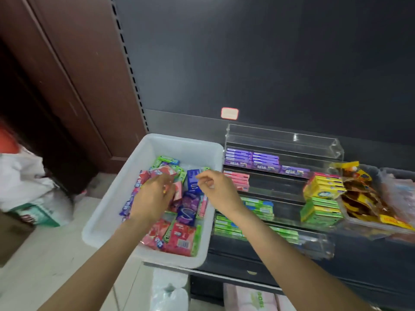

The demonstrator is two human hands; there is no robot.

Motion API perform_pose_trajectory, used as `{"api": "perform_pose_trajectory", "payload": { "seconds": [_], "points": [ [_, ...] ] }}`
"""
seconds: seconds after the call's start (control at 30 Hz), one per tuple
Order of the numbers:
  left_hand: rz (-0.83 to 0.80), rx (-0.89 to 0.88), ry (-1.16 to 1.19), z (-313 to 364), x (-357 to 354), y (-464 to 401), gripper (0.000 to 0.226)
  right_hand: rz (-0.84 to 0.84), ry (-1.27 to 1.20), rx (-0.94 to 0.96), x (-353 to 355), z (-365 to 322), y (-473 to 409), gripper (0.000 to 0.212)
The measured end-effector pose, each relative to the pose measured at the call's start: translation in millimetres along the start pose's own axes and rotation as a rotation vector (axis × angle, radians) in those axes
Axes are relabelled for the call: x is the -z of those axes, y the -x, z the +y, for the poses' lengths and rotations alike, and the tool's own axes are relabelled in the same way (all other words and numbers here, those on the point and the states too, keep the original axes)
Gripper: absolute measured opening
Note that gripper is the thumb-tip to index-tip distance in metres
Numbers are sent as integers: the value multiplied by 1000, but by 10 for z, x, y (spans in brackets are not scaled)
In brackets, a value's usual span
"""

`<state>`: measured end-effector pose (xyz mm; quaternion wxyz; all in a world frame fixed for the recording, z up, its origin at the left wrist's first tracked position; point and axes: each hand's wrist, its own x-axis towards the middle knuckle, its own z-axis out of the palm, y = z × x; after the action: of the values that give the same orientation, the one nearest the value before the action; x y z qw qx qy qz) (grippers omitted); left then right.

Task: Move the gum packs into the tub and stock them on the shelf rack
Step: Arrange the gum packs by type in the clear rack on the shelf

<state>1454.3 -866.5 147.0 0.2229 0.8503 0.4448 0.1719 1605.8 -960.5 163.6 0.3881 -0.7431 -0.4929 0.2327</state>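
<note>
A white plastic tub stands on the shelf's left end, filled with several loose gum packs in red, green, blue and purple. My left hand reaches down into the tub, fingers curled round a pink-red pack. Over the tub's right side hovers my right hand, fingers loosely bent and holding nothing, just above a blue pack. To the right sits a clear tiered shelf rack with rows of purple, pink and green packs.
Yellow and green gum boxes stand stacked on the rack's right side. A clear tray of yellow snack packets lies further right. White bags sit on the floor at left, and tissue packs fill the shelf below.
</note>
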Motion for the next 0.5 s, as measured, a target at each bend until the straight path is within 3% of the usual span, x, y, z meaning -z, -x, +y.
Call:
{"api": "perform_pose_trajectory", "payload": {
  "seconds": [0.13,0.3,0.5],
  "points": [
    [-123,67,-27,-682,135,-190,40,-65,74,-89,-540,-112,-317,25],
    [-362,-67,-29,-981,65,-354,53,-130,209,-255,-964,-1,-504,48],
    [-414,-171,-131,-1144,-72,-456,51,-161,173,-364,-1089,55,-605,49]
  ]
}}
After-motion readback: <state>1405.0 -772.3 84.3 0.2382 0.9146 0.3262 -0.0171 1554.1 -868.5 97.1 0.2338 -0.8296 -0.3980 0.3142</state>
